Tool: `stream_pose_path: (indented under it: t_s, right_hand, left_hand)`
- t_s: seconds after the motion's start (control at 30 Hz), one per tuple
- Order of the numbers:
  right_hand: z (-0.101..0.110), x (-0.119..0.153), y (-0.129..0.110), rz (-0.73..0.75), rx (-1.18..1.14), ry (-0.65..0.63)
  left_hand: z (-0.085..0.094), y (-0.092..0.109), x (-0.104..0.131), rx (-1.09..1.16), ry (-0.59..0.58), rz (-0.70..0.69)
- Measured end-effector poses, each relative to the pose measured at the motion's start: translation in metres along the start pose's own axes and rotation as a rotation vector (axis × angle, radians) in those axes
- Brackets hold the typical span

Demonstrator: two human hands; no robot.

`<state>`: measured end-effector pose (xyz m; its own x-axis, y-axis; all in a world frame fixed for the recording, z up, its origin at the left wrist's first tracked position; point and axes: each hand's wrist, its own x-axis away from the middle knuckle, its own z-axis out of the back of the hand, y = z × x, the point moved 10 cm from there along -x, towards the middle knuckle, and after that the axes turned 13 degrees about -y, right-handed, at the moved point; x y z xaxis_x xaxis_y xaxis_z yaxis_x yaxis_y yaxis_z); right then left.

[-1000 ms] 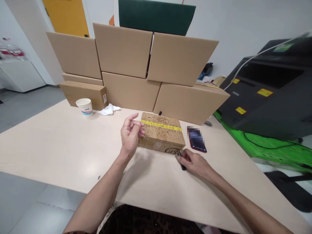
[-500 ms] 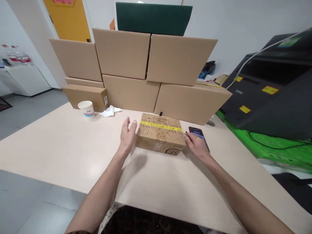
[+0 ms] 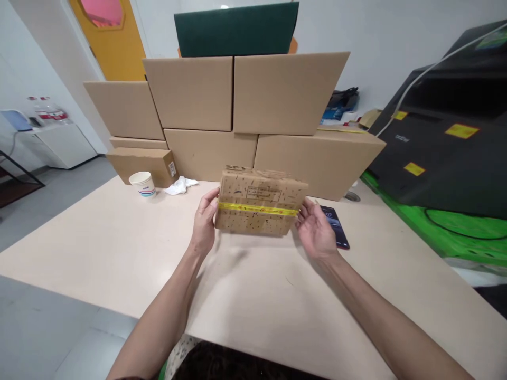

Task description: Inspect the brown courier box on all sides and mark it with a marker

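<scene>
A cardboard box [image 3: 259,221] with dark speckle print and a band of yellow tape is tilted, its taped face turned toward me. My left hand [image 3: 204,224] grips its left end, thumb near the front edge and fingers partly hidden behind. Against the right end lies my right hand [image 3: 317,229], palm turned toward me and fingers curled around the side. The box's lower edge seems slightly off the table [image 3: 245,295]. Just right of my right hand, a phone [image 3: 337,229] with a lit screen lies flat.
Large plain cartons [image 3: 291,95] are stacked across the back, with a dark green box [image 3: 237,31] on top. A paper cup [image 3: 143,186] and crumpled tissue [image 3: 181,186] stand at the left. A black machine [image 3: 447,116] and green sheeting [image 3: 443,227] are at the right.
The box has gone from lying flat to tilted, with its top now facing me. My left hand has closed on its left end; my right hand has turned palm-up at the right end.
</scene>
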<state>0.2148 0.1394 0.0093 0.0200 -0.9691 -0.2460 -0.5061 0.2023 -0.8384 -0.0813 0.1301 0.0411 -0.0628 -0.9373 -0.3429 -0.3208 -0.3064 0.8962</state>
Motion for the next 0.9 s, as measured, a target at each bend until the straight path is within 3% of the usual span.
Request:
stream_pose_path:
  t_s: [0.17, 0.4, 0.53, 0.73, 0.9]
  right_hand:
    - [-0.001, -0.002, -0.016, 0.107, 0.051, -0.01]
    - [-0.013, 0.004, -0.034, 0.201, 0.147, -0.055]
    - [-0.022, 0.01, -0.046, 0.286, 0.182, -0.077]
    - [-0.011, 0.005, -0.033, 0.222, 0.144, 0.002]
    - [0.002, 0.004, -0.016, 0.14, 0.172, 0.072]
  left_hand:
    - [0.002, -0.001, 0.0, 0.007, 0.047, -0.028]
    - [0.005, -0.019, 0.002, 0.109, 0.127, 0.125]
    - [0.002, -0.017, 0.0, 0.182, 0.07, 0.097]
    - [0.001, -0.003, -0.003, 0.103, 0.018, -0.029]
    - [0.005, -0.024, 0.003, 0.014, 0.099, 0.173]
